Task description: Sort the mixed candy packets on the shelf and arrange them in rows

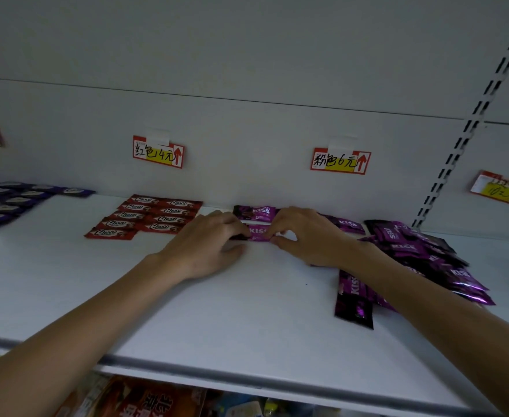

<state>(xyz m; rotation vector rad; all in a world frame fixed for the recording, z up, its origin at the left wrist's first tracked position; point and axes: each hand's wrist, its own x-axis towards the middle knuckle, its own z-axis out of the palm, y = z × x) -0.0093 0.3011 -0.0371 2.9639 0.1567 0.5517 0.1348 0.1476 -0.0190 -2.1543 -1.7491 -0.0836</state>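
Packets: nine red (154, 217) in rows, perhaps three purple (254, 212) placed; both hands, left (208, 245) and right (304, 236), pinch one purple packet (259, 233).

Both bare forearms reach forward over the shelf (262, 302), converging toward its back. The left hand (208, 245) lies palm down, fingers curled, fingertips pinching the left end of a purple packet (259, 233). The right hand (304, 236) mirrors it at the packet's right end, thumb low on the shelf, fingers arched above.
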